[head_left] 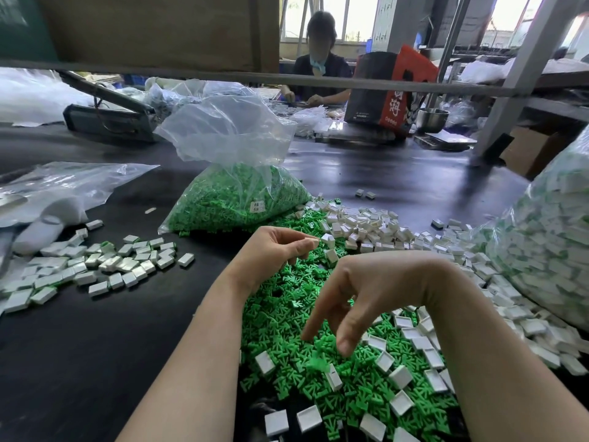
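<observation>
Green pieces [287,330] heaped on the black table [95,346], white tiles [400,376] strewn on and around them. Right hand [366,291] hangs over the heap, fingers loose and spread, gripping nothing, tips just above one blurred piece [317,365]. Left hand [277,250] sits farther back, thumb and forefinger pinched together; can't tell whether anything's between them. Bag [236,199] of green pieces just beyond.

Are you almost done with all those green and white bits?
Not nearly. Done: a heap of joined tiles at the left. In hand: the left hand pinches a small white piece; the right hand reaches toward loose green pieces. Left: those, many white shells and a bag of green.
</observation>
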Motion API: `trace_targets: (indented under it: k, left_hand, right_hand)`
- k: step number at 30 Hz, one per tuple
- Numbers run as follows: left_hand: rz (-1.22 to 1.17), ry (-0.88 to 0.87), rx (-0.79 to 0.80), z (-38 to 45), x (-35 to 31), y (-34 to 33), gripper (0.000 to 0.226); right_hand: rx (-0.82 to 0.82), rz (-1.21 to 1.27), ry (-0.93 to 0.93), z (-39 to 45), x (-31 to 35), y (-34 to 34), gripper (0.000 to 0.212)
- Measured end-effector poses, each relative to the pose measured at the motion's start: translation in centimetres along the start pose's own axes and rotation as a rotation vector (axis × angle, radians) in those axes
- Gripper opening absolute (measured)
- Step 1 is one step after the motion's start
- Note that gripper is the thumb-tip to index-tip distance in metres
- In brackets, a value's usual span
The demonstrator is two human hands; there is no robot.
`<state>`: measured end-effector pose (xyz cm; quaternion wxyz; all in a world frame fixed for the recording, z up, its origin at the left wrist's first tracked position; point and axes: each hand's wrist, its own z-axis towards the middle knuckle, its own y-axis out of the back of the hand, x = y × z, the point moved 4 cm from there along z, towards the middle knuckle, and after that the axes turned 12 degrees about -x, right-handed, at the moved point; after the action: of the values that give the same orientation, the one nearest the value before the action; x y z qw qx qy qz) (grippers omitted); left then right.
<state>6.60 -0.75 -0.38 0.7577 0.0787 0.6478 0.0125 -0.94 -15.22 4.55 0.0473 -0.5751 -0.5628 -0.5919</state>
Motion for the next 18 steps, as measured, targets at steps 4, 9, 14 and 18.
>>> trace_targets:
  k: [4, 9, 14, 18]
  left_hand:
    - [0.006, -0.015, -0.011, 0.0, 0.0, 0.0, 0.015]
    - [-0.005, 0.005, -0.052, 0.1, 0.1, -0.1, 0.010]
    - [-0.008, 0.005, -0.051, 0.0, -0.1, -0.2, 0.011]
    - [-0.013, 0.002, -0.045, 0.0, -0.3, -0.2, 0.014]
  right_hand:
    - [-0.458, -0.216, -0.111, 1.2, -2.0, 1.5, 0.011]
    - [-0.721, -0.407, -0.192, 2.3, -3.7, 1.6, 0.028]
    - [-0.730, -0.413, -0.218, 2.9, -4.3, 1.2, 0.013]
    - [-0.699, -0.393, -0.228, 3.0, -4.6, 1.1, 0.011]
